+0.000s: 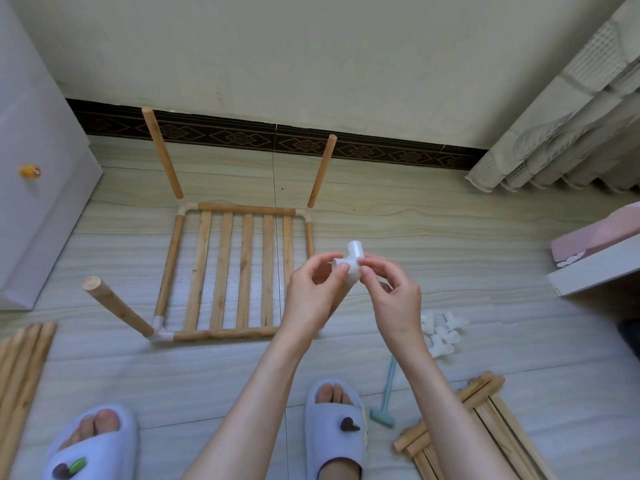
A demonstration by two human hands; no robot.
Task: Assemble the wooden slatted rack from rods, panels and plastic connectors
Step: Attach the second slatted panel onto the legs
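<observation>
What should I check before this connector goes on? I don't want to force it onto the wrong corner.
1. Connector held firmly: ok, pinched between left hand and right hand.
2. Its sockets free of debris: cannot tell, only the top opening shows.
3. Slatted panel lying flat on the floor: ok.
4. Three corners already fitted with connectors and upright rods: ok.
5. Fourth corner, near right, ready to receive it: cannot tell, the hands hide it.
6. Spare connectors and mallet within reach: ok, on the floor beside the right forearm.
</observation>
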